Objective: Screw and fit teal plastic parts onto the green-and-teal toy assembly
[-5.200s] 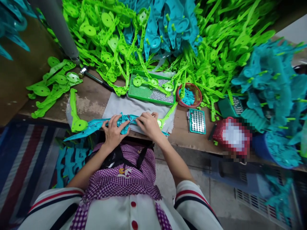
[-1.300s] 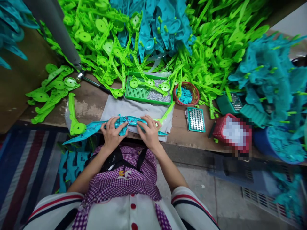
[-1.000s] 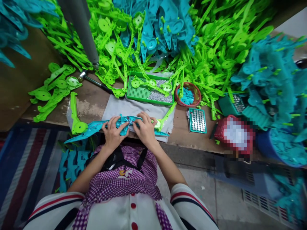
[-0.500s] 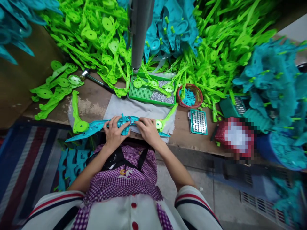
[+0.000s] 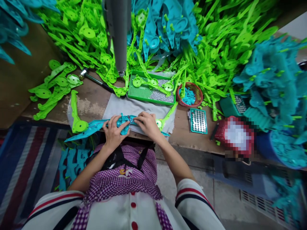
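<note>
A long blue plastic shell [image 5: 96, 126] lies across a grey cloth at the table's front edge, with thin dark wires showing in its middle. My left hand [image 5: 113, 131] is closed round the shell's central part, thumb below and fingers above. My right hand [image 5: 149, 126] is just right of that middle, its thumb and forefinger pinched near the wires. Whatever is between those fingertips is too small to make out. A green plastic arm [image 5: 79, 125] stands at the shell's left, and another green arm [image 5: 169, 115] slants up at its right.
A grey hanging power screwdriver [image 5: 120, 44] points down above the table. Beyond the cloth [image 5: 115, 107] stand a green tray [image 5: 141, 91] of small metal pieces and a red basket [image 5: 199, 95] of blue bits. A hammer [image 5: 96, 80] lies left. Green and blue parts are heaped behind.
My right hand has risen slightly, its fingers drawn from lying over the shell into a pinch. The hanging screwdriver has swung left. My left hand keeps its hold.
</note>
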`<control>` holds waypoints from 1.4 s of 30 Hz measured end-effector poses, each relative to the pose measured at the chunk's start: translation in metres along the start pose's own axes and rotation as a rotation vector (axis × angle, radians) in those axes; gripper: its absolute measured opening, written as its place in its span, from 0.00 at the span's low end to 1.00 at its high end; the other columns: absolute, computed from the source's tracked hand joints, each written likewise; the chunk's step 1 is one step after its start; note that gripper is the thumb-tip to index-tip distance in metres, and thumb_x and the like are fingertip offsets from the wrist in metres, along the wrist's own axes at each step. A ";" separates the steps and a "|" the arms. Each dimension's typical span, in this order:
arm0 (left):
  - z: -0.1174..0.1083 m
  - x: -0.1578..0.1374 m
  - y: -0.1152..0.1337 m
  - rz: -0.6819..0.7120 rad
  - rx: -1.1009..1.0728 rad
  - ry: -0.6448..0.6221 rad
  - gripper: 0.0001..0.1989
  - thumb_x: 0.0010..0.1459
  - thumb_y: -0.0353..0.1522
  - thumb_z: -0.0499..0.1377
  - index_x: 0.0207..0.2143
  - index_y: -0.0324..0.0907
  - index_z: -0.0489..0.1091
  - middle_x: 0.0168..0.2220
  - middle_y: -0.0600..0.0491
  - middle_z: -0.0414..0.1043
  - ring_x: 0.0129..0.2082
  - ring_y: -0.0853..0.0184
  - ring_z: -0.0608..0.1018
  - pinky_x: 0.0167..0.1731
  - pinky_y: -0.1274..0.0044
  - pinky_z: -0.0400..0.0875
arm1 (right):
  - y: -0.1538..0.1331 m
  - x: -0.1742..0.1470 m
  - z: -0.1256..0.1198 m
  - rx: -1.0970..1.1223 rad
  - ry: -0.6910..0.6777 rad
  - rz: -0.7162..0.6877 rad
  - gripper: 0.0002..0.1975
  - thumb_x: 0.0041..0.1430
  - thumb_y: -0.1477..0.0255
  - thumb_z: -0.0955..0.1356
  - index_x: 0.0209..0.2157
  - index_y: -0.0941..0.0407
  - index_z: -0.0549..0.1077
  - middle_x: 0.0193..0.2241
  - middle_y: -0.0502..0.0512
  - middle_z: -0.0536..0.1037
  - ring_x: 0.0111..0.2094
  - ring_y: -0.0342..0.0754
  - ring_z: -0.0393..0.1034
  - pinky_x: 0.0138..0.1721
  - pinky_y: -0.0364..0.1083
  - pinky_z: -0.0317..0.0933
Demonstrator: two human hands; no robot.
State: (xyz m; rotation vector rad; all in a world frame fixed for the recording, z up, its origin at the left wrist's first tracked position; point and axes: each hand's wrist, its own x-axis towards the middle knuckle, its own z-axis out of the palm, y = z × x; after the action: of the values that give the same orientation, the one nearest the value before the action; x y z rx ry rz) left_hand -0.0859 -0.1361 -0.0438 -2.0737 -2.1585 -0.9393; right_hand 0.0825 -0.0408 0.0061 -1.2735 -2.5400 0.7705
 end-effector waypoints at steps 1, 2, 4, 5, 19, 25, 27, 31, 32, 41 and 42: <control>0.000 0.000 0.000 -0.004 -0.001 -0.004 0.12 0.58 0.41 0.62 0.44 0.55 0.78 0.55 0.47 0.71 0.57 0.52 0.68 0.55 0.60 0.51 | 0.001 0.003 -0.003 0.022 -0.034 0.000 0.14 0.68 0.67 0.62 0.42 0.52 0.79 0.38 0.55 0.76 0.44 0.51 0.68 0.43 0.51 0.50; 0.000 0.000 0.000 -0.006 -0.001 -0.008 0.12 0.57 0.41 0.62 0.44 0.55 0.78 0.55 0.47 0.71 0.58 0.52 0.68 0.55 0.60 0.50 | 0.001 0.005 -0.007 0.041 -0.068 -0.008 0.13 0.68 0.67 0.62 0.42 0.52 0.79 0.38 0.55 0.75 0.44 0.51 0.68 0.44 0.51 0.51; 0.000 0.000 0.000 -0.007 0.000 -0.012 0.12 0.57 0.42 0.62 0.44 0.55 0.78 0.55 0.47 0.71 0.58 0.52 0.68 0.55 0.60 0.50 | 0.003 0.010 -0.014 0.060 -0.127 -0.043 0.13 0.68 0.69 0.62 0.42 0.52 0.79 0.39 0.56 0.75 0.44 0.51 0.67 0.44 0.51 0.53; 0.000 0.000 0.000 -0.006 0.000 -0.013 0.12 0.57 0.42 0.62 0.44 0.54 0.78 0.55 0.47 0.71 0.58 0.52 0.68 0.55 0.60 0.50 | 0.004 0.011 -0.017 0.060 -0.147 -0.063 0.13 0.67 0.70 0.62 0.43 0.53 0.78 0.39 0.56 0.74 0.44 0.50 0.67 0.44 0.51 0.53; 0.000 0.000 0.000 0.014 0.018 0.008 0.13 0.58 0.42 0.61 0.44 0.53 0.78 0.55 0.48 0.71 0.57 0.53 0.68 0.55 0.61 0.50 | 0.000 0.013 -0.019 -0.081 -0.180 -0.097 0.10 0.66 0.67 0.64 0.45 0.52 0.75 0.43 0.57 0.75 0.46 0.55 0.65 0.49 0.57 0.48; 0.000 0.000 0.000 0.038 0.025 0.024 0.13 0.58 0.42 0.61 0.45 0.53 0.78 0.55 0.47 0.71 0.57 0.53 0.68 0.55 0.61 0.50 | 0.008 0.010 -0.018 0.053 -0.203 -0.070 0.10 0.65 0.66 0.65 0.43 0.52 0.76 0.43 0.56 0.75 0.46 0.53 0.67 0.50 0.56 0.46; 0.000 0.000 0.000 0.026 0.020 0.017 0.13 0.58 0.42 0.62 0.44 0.53 0.78 0.55 0.47 0.71 0.57 0.53 0.68 0.55 0.61 0.50 | 0.007 0.012 -0.018 0.074 -0.206 -0.052 0.08 0.65 0.69 0.65 0.41 0.53 0.75 0.42 0.55 0.75 0.46 0.53 0.67 0.49 0.55 0.47; 0.000 0.000 0.000 0.003 0.005 -0.007 0.13 0.58 0.42 0.62 0.44 0.53 0.78 0.55 0.47 0.70 0.58 0.52 0.68 0.55 0.60 0.50 | 0.002 0.020 -0.021 0.067 -0.251 -0.002 0.06 0.60 0.74 0.65 0.40 0.54 0.71 0.42 0.55 0.74 0.47 0.54 0.66 0.45 0.51 0.48; 0.000 0.000 0.000 0.003 0.006 -0.006 0.13 0.58 0.42 0.62 0.44 0.53 0.78 0.55 0.47 0.70 0.58 0.52 0.67 0.55 0.60 0.50 | 0.001 0.023 -0.022 0.058 -0.272 -0.001 0.06 0.59 0.74 0.66 0.40 0.54 0.70 0.43 0.55 0.74 0.47 0.54 0.66 0.45 0.51 0.48; -0.001 0.000 -0.001 0.031 0.024 0.003 0.13 0.58 0.42 0.61 0.44 0.53 0.78 0.55 0.46 0.70 0.58 0.52 0.68 0.55 0.61 0.50 | -0.002 0.015 -0.018 -0.020 -0.186 0.009 0.08 0.62 0.72 0.66 0.42 0.52 0.73 0.44 0.56 0.75 0.47 0.56 0.64 0.46 0.53 0.46; -0.001 0.000 -0.001 0.038 0.033 0.012 0.13 0.58 0.41 0.61 0.44 0.53 0.78 0.55 0.46 0.70 0.57 0.52 0.68 0.54 0.61 0.51 | -0.002 0.013 -0.017 -0.036 -0.169 -0.002 0.08 0.62 0.71 0.65 0.42 0.52 0.74 0.44 0.57 0.75 0.47 0.56 0.64 0.46 0.53 0.46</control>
State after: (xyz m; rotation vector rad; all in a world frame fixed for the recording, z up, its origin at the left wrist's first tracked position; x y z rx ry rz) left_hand -0.0870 -0.1360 -0.0434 -2.0807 -2.1055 -0.9036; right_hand 0.0797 -0.0248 0.0212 -1.2669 -2.6978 0.8695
